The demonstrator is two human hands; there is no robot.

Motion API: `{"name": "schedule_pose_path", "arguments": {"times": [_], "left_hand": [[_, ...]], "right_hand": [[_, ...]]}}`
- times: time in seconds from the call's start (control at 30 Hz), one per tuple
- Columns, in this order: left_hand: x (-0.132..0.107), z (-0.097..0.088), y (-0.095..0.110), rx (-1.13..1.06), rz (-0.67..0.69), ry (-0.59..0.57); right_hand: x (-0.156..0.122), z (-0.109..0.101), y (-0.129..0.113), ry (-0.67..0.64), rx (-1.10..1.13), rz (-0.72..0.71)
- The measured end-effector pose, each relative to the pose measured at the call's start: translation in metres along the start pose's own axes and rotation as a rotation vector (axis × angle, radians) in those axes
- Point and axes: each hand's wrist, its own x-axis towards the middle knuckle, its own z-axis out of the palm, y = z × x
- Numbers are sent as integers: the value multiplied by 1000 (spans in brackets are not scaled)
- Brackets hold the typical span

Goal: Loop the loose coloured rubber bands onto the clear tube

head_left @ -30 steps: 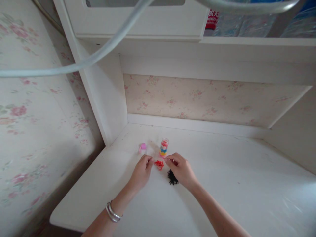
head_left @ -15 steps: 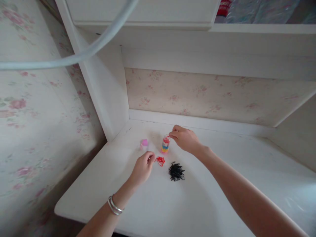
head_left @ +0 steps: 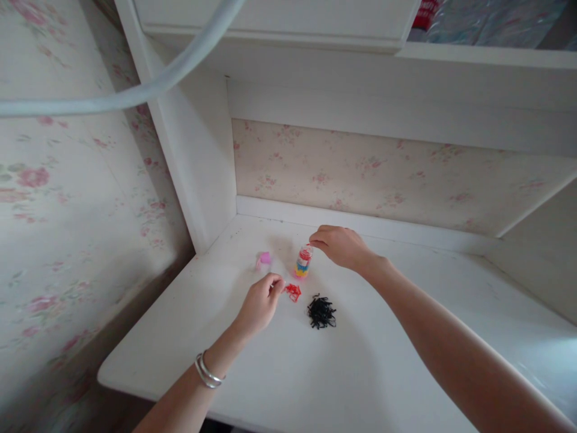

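Note:
A small clear bottle [head_left: 303, 263] stands upright on the desk, filled with red, blue and yellow layers of small elastic bands. At its mouth, my right hand [head_left: 339, 243] is closed in a pinch, with a bit of red elastic band showing at the fingertips. My left hand [head_left: 260, 302] is also pinched, just beside a small pile of red elastic bands [head_left: 293, 293]; what sits between its fingers is too small to make out. Nearer me lies a heap of black elastic bands [head_left: 321, 312]. A pink cap [head_left: 265, 258] rests left of the bottle.
The white desk [head_left: 351, 373] runs back to a low ledge under floral wallpaper. A white cabinet [head_left: 279, 21] overhangs it, and a side panel [head_left: 189, 162] closes the left. A pale curved tube [head_left: 148, 90] crosses the upper left, close to the camera.
My right hand has shifted very slightly at the bottle's mouth, and the red bit at its fingertips still shows. The left hand stays by the red pile. The view has tilted a little.

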Motion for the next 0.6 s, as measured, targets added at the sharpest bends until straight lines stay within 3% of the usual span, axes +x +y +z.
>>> {"name": "schedule_pose_path", "arguments": {"times": [0.6], "left_hand": [[0, 1, 3, 10, 7, -25]], "right_hand": [[6, 17, -2, -17, 25, -28]]}}
